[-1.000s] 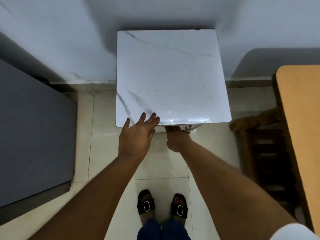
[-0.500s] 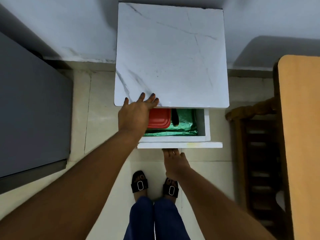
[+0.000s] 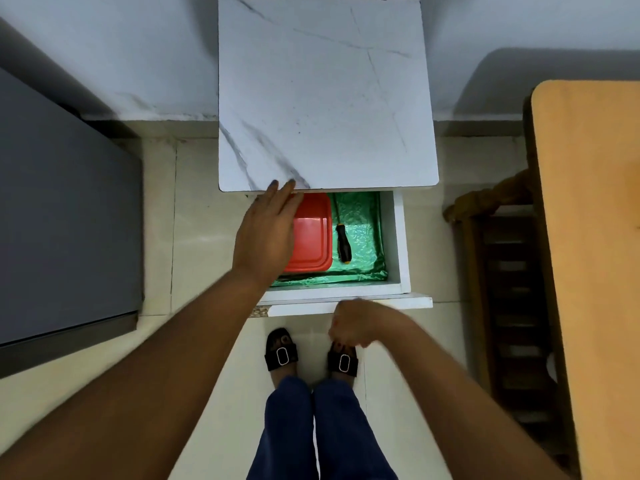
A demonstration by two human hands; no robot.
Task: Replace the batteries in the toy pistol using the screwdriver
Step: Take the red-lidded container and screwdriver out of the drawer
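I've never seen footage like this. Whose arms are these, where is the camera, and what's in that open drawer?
No machine here: a person wears a camera on the head, looking down at their own arms and feet. The left hand reaches flat over the open drawer of a small white cabinet, fingertips at the top's edge. The right hand, curled and blurred, is by the drawer's front; it seems to hold nothing. Inside, on green lining, lie a red box and beside it a screwdriver with a black handle. No toy pistol is visible.

cabinet top (image 3: 325, 98): glossy marble-look | drawer liner (image 3: 363, 223): shiny crinkled foil (green) | red lid (image 3: 311, 233): smooth plastic
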